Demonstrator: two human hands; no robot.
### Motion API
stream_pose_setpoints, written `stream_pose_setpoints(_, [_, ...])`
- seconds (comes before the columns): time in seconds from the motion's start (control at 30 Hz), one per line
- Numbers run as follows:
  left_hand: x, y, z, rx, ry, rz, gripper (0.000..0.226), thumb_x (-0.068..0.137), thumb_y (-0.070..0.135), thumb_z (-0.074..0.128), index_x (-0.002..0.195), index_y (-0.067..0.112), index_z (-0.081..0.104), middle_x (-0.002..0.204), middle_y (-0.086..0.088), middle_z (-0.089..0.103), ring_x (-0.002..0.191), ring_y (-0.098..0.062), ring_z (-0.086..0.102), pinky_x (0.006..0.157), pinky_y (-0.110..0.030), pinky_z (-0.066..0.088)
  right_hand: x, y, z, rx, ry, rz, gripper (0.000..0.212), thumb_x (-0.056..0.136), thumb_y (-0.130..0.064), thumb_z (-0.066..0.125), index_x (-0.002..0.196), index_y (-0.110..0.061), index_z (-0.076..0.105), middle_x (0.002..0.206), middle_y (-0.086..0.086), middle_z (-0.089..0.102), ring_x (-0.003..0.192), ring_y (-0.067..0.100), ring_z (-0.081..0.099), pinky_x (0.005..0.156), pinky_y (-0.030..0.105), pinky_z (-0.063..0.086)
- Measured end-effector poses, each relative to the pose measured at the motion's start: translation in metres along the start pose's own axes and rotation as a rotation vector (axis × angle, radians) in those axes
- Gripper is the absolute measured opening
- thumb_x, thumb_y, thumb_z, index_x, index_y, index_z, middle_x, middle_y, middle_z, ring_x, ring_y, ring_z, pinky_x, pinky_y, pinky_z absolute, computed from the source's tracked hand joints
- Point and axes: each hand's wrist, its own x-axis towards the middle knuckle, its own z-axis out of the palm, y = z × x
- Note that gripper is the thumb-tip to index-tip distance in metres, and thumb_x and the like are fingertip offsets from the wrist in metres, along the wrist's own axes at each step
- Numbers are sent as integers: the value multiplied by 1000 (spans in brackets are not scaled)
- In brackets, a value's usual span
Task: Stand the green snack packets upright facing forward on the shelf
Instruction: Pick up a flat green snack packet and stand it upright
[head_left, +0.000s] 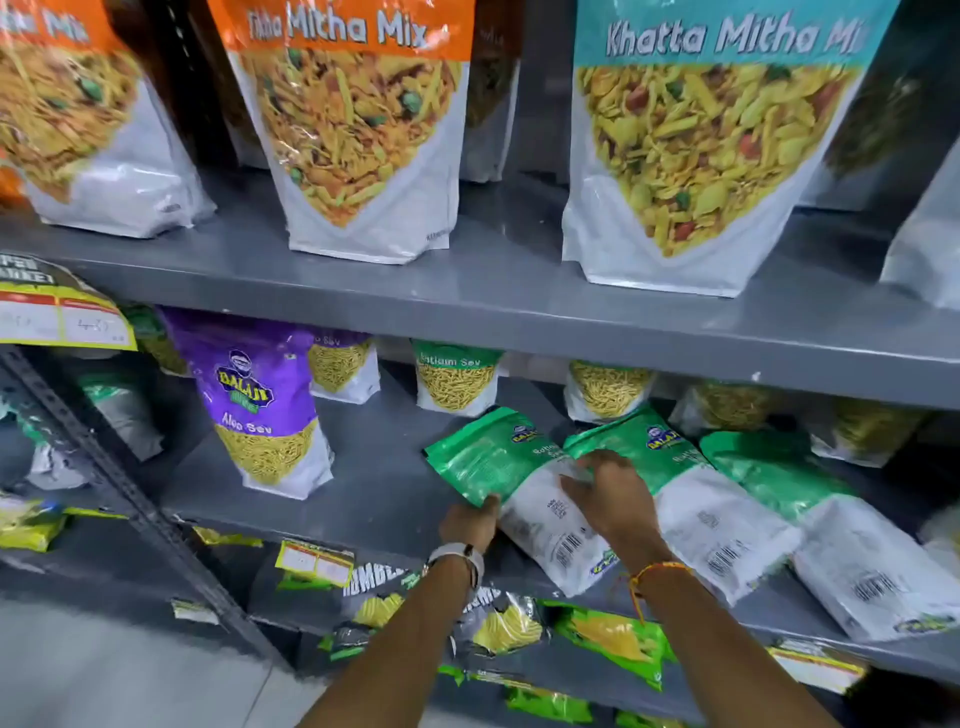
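Note:
Three green-and-white snack packets lie flat, back side up, on the grey middle shelf (363, 499). On the leftmost packet (483, 457), my left hand (470, 522) grips the lower left edge while my right hand (610, 493) rests on the white part with fingers curled. Right of it lie the second packet (691, 499) and the third packet (810, 499). Several green Ratlam Sev packets (457, 376) stand upright facing forward at the back of the same shelf.
A purple Aloo Sev packet (260, 405) stands at the left of the middle shelf. Large Mitha Mix pouches (358, 130) fill the shelf above. Chip bags (613, 639) sit on the lower shelf. A slanted metal upright (119, 478) crosses at the left.

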Motion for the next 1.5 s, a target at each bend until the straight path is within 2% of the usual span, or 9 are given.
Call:
stream_pose_setpoints(0.2, [67,-33,34,-412,81,-107,85,45,63,61,99,-4,64,104,-31,66,95,-45,64,81,-52,53,17,6,19,9,-221,168,61,80,-54,52,119,-8,47,121,21,59,110,36,56,89,42,48])
stream_pose_setpoints(0.3, [44,-15,30,-556,49,-140,70,57,51,70,101,-2,62,82,-20,62,68,-32,59,64,-42,51,23,9,23,-22,-192,145,54,82,-52,51,117,-11,50,120,17,61,108,32,58,88,39,49])
stream_pose_setpoints(0.43, [38,-10,30,-720,4,-189,21,80,23,69,80,4,58,89,-17,59,83,-31,57,58,-33,52,20,9,27,-42,-109,142,48,82,-49,52,117,-16,52,116,13,65,105,32,60,85,38,49])
stream_pose_setpoints(0.6, [32,-24,25,-874,19,-187,31,77,11,71,101,-4,59,98,-19,62,81,-26,61,49,-24,52,8,6,32,53,-83,170,44,80,-49,55,112,-18,57,103,17,69,96,35,63,77,37,50])
stream_pose_setpoints(0.87, [9,-3,-38,-728,137,247,35,75,5,71,58,15,42,54,-1,47,60,-16,44,63,-36,41,11,-25,33,486,-12,84,28,78,-23,68,55,-16,53,49,2,45,51,13,39,52,31,30])
stream_pose_setpoints(1.03, [11,22,-70,-567,332,595,49,71,9,75,51,23,32,51,5,36,56,-13,29,54,-28,28,23,-62,31,550,17,11,29,74,-19,56,99,-12,68,93,11,72,88,14,62,67,20,44])
stream_pose_setpoints(1.17, [9,11,-83,-378,510,672,52,72,16,76,50,28,30,45,5,38,51,-10,28,48,-25,25,2,-90,68,514,-199,-46,80,72,-9,62,139,-20,22,146,12,34,134,31,33,109,37,34])
stream_pose_setpoints(1.33, [-3,-4,-74,-262,405,733,24,67,41,67,58,31,47,47,8,53,44,-9,43,49,-24,39,-33,-119,107,564,-256,7,102,62,-46,53,143,-11,0,152,12,13,137,30,28,111,37,28])
stream_pose_setpoints(1.5, [-11,7,-94,-9,216,814,40,59,62,63,52,27,45,42,7,52,42,-9,44,49,-28,42,-39,-116,109,626,-52,80,66,80,-21,60,136,-7,29,139,20,41,123,35,45,98,38,43])
